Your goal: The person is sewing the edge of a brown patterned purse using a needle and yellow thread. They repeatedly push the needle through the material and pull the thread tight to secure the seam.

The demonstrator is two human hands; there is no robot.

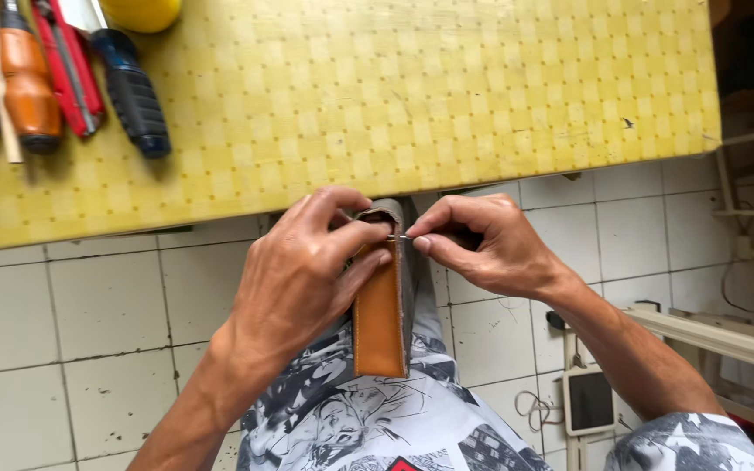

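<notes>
At six o'clock below the yellow table (482,105), the left hand (294,279) grips a tan leather strap (379,318) upright over the lap. The right hand (482,244) pinches a thin needle (399,237) at the strap's top edge. Stitching seems at the upper end; I cannot tell how much remains.

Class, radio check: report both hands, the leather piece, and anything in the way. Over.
Left hand grips tan leather piece, upright over the lap. Right hand pinches needle at its top edge. Tools lie apart on yellow table; nothing blocking.
</notes>
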